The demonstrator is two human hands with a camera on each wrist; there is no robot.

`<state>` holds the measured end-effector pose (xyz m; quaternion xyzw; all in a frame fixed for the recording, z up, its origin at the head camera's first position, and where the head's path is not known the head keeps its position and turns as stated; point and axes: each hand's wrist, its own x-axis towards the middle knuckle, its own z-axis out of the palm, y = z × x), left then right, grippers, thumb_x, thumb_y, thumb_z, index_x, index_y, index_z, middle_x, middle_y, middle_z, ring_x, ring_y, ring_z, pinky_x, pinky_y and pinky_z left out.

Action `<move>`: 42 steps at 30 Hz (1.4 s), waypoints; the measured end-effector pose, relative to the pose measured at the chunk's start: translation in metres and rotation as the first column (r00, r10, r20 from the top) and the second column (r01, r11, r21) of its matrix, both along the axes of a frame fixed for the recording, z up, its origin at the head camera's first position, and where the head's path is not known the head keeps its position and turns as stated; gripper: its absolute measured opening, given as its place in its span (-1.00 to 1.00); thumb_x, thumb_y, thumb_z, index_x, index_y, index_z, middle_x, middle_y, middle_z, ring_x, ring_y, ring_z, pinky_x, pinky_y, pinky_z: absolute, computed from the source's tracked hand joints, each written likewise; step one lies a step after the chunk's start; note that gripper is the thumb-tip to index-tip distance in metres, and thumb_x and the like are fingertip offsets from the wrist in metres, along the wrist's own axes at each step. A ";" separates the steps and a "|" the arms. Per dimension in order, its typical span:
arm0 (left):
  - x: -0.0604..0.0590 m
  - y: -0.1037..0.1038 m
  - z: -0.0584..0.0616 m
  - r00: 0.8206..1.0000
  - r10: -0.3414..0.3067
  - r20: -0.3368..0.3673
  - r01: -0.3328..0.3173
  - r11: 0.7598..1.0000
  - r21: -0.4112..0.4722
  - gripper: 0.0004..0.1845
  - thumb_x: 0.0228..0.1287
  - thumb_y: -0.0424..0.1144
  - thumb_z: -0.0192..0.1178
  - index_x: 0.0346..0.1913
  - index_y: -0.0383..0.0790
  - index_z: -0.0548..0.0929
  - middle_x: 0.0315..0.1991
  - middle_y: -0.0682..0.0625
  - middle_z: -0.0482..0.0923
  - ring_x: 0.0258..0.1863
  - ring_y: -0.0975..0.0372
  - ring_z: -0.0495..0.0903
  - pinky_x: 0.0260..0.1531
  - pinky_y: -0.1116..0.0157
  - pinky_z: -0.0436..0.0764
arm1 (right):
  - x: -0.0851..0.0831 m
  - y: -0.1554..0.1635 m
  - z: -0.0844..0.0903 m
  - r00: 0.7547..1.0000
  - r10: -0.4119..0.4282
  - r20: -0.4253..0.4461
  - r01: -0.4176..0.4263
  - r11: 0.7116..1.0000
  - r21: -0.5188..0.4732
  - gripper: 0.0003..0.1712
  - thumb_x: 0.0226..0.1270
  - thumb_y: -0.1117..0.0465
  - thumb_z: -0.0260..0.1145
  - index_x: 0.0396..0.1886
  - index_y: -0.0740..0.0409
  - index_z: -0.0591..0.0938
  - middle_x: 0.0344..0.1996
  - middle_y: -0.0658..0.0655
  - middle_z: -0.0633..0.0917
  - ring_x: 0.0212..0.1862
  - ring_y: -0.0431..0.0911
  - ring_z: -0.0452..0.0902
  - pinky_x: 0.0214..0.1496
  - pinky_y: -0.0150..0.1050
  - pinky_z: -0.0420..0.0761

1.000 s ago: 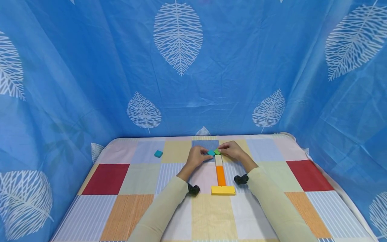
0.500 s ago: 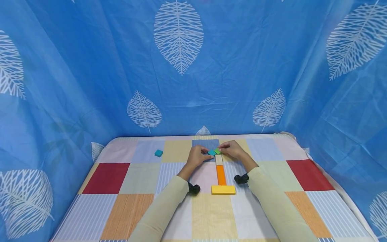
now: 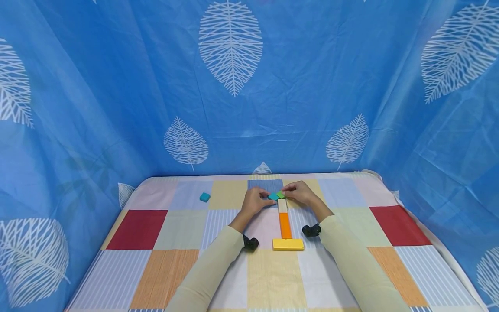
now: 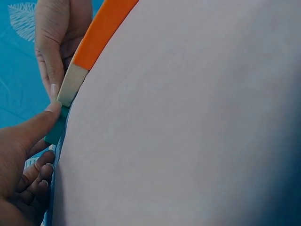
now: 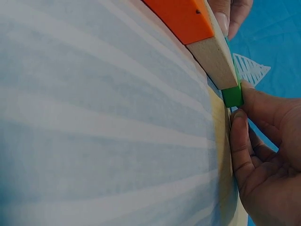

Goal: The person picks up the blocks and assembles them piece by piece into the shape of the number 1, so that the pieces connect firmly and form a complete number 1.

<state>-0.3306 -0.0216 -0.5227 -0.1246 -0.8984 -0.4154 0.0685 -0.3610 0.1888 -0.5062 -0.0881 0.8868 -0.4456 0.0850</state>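
My left hand pinches a teal block between thumb and fingers near the table's far edge. Right beside it, my right hand pinches a green block. Both blocks are turned cornerwise and lie against each other. They meet the far end of a plain wooden block, which joins an orange block. A yellow block lies crosswise at the near end of this line. In the right wrist view, the green block touches the end of the wooden block.
Another teal block lies apart on the far left of the patchwork tablecloth. Blue curtains with white leaf prints stand behind the table and along both sides. Black wrist mounts show on both forearms.
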 end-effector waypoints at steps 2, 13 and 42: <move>0.000 0.000 0.000 1.000 0.000 0.000 0.000 1.000 0.001 -0.66 0.04 -0.15 0.60 -0.16 -0.28 0.84 -0.30 -0.02 0.76 -0.30 0.21 0.63 -0.22 0.33 0.66 | 0.000 0.000 0.000 1.000 -0.001 -0.002 0.001 1.000 0.000 -0.72 0.44 0.22 0.36 0.01 0.30 0.75 -0.04 0.26 0.73 -0.21 -0.07 0.57 -0.21 -0.30 0.61; -0.001 -0.002 -0.001 0.999 -0.031 -0.028 0.031 1.000 0.004 -0.63 0.01 -0.16 0.62 -0.15 -0.29 0.83 -0.29 -0.04 0.77 -0.31 0.21 0.64 -0.26 0.33 0.64 | -0.001 0.000 0.000 1.000 -0.005 -0.002 0.005 1.000 0.013 -0.72 0.44 0.21 0.35 0.01 0.29 0.76 -0.01 0.27 0.73 -0.17 -0.03 0.60 -0.17 -0.26 0.63; 0.011 -0.058 0.017 0.993 -0.121 -0.002 0.120 0.986 0.115 -0.63 0.18 -0.25 0.50 0.04 -0.31 0.77 -0.19 -0.17 0.73 -0.27 0.09 0.67 -0.29 0.24 0.68 | -0.002 0.001 -0.005 0.999 -0.008 0.034 0.008 1.000 -0.010 -0.69 0.46 0.19 0.34 0.06 0.27 0.74 0.03 0.27 0.71 -0.10 -0.02 0.62 -0.13 -0.25 0.64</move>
